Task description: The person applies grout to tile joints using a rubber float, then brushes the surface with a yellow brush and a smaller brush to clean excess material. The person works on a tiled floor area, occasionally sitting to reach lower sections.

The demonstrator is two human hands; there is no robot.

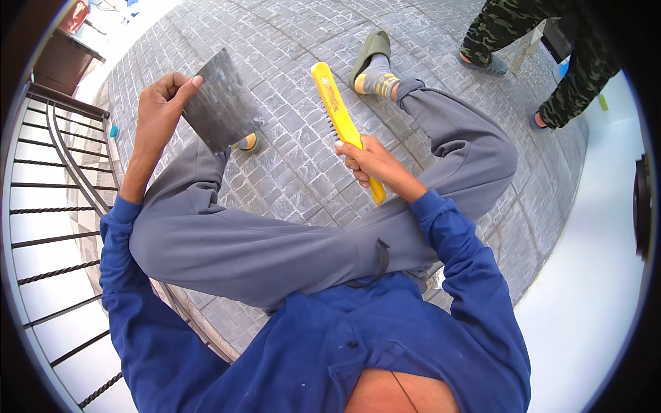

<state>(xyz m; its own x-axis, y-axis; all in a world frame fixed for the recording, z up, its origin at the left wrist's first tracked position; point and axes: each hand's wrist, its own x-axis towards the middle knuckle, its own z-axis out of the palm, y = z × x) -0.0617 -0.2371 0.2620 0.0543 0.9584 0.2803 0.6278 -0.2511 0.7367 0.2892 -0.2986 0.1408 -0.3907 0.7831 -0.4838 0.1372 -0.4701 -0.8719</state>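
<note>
My left hand [160, 110] pinches the edge of a thin dark grey metal plate [222, 100] between thumb and fingers. The plate is roughly rectangular, scuffed with pale marks, and held tilted above my left foot. Wrapped around the handle of a yellow wire brush [336, 103] is my right hand [372, 164]. The brush's dark bristles point left toward the plate, and its yellow back is worn and stained. Plate and brush are apart, with a gap of paving showing between them.
Grey stone-patterned paving [289, 41] lies beneath me. A black metal railing [62, 237] runs along the left. At upper right stands another person in camouflage trousers [506, 34]. My right foot wears a green sandal [372, 55]. A white wall [585, 275] rises at right.
</note>
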